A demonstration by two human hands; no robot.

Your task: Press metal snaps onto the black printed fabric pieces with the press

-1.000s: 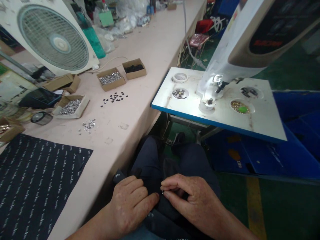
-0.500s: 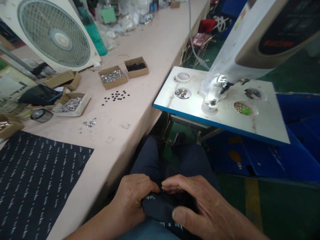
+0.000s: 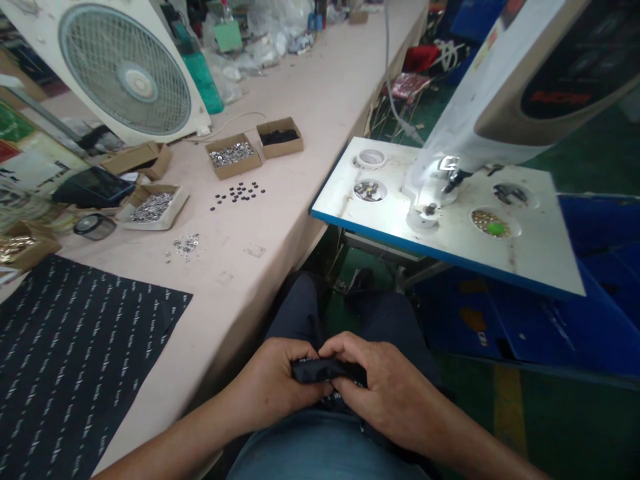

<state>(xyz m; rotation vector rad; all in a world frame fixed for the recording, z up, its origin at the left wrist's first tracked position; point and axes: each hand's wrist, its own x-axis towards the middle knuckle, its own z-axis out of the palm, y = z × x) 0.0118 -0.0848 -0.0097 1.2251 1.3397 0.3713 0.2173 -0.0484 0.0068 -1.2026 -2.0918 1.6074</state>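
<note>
Above my lap, both hands grip a black fabric piece point(image 3: 320, 371) with white printed lettering. My left hand point(image 3: 273, 380) pinches its left end between thumb and fingers. On the right side, my right hand point(image 3: 380, 383) has its fingers curled over the folded top edge and its thumb underneath. The fingertips of the two hands nearly meet. Whatever small part may lie inside the fold is hidden. The rest of the fabric hangs down toward my lap, partly covered by my hands.
A snap-press machine point(image 3: 450, 160) stands on a white board point(image 3: 350, 207) at right. On the table point(image 3: 240, 280) are a printed black cloth point(image 3: 90, 360), loose black caps point(image 3: 243, 193), loose silver pieces point(image 3: 186, 245), small-parts boxes point(image 3: 233, 160) and a fan point(image 3: 130, 73).
My right hand has moved left and closed on the fabric, its thumb now tucked under. The fabric is folded up between both hands. The view has shifted slightly.
</note>
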